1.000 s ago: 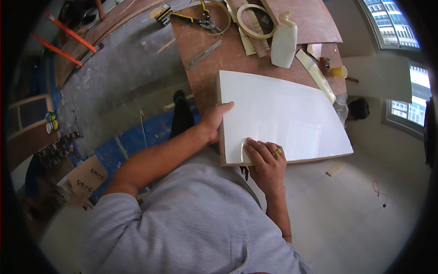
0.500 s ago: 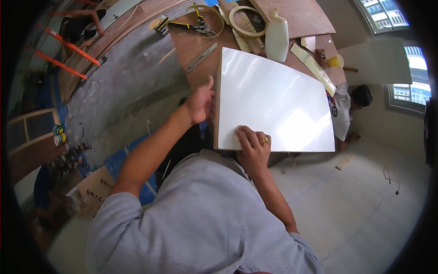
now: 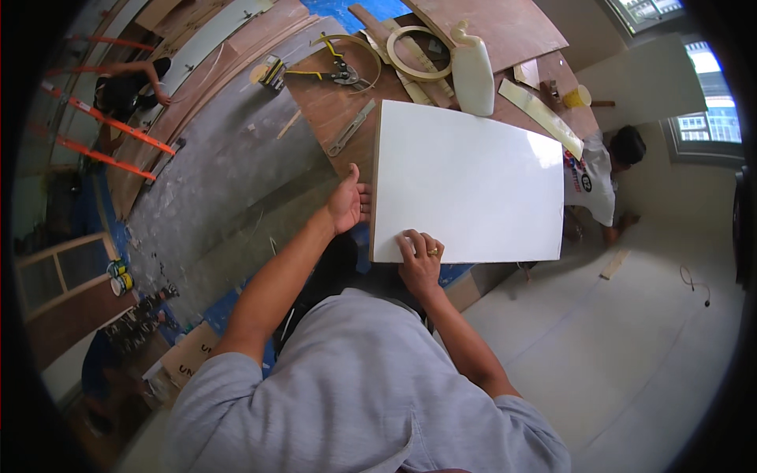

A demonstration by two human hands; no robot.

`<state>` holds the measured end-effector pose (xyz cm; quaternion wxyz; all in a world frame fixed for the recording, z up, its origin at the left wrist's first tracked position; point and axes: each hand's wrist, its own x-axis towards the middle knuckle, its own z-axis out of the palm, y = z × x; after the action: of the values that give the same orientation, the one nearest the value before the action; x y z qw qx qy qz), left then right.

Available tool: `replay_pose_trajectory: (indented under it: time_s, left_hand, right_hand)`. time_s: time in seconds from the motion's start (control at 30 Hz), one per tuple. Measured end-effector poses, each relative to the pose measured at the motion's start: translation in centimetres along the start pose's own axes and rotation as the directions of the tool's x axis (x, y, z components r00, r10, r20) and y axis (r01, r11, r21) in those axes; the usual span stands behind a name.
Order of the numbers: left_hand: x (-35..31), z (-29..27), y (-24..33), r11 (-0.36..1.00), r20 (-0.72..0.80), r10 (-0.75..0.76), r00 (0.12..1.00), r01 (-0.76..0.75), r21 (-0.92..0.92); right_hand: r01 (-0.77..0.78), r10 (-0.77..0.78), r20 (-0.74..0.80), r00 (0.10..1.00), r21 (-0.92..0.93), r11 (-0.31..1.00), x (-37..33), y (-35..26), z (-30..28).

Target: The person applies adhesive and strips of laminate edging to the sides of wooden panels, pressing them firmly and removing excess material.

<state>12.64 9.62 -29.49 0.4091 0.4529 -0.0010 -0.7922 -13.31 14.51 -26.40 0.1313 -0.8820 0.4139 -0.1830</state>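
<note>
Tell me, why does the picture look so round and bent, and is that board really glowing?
Head view: fisheye lens, so the white board's straight edges bow, corners go black; window daylight glares off its far right part; both hands stay sharp.

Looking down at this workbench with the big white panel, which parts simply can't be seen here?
- Head view: workbench surface beneath the white panel, covered by it.
- Right hand palm, pressed flat on the panel.
- Left hand fingertips, at the panel's left edge; contact unclear.
- Person in white shirt, partly behind the panel's right corner.
- Small tools at the far end, too small to identify.
</note>
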Motion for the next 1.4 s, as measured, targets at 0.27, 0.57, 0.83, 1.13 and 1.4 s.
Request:
replay_pose_trajectory:
  time_s: [0.27,0.57,0.83,1.13,1.4]
  left_hand:
    - [1.4,-2.4,1.0,0.995,-0.061,-0.085,0.995,0.088,0.049]
    - [0.2,-4.5,0.1,0.964,-0.310,0.055,0.949,0.030,0.262]
    - [-2.2,-11.3,4.3,0.938,-0.294,0.085,0.952,0.024,0.347]
    - [-4.5,-11.9,3.2,0.791,-0.268,0.128,0.955,0.064,0.608]
    - [-3.4,-4.8,2.2,0.689,-0.079,0.315,0.946,-0.170,0.705]
  right_hand:
    - [-0.080,0.080,0.025,0.997,-0.001,0.997,-0.2,-1.5,4.0]
    - [-0.122,0.125,0.089,0.988,-0.036,0.992,-0.2,-2.5,5.3]
    - [-0.135,0.119,0.219,0.968,0.059,0.989,0.8,-2.6,2.9]
    - [-0.165,0.156,0.167,0.973,0.035,0.986,-0.5,-3.9,1.6]
    - [-0.448,0.442,-0.081,0.893,-0.076,0.891,-3.9,-6.0,5.6]
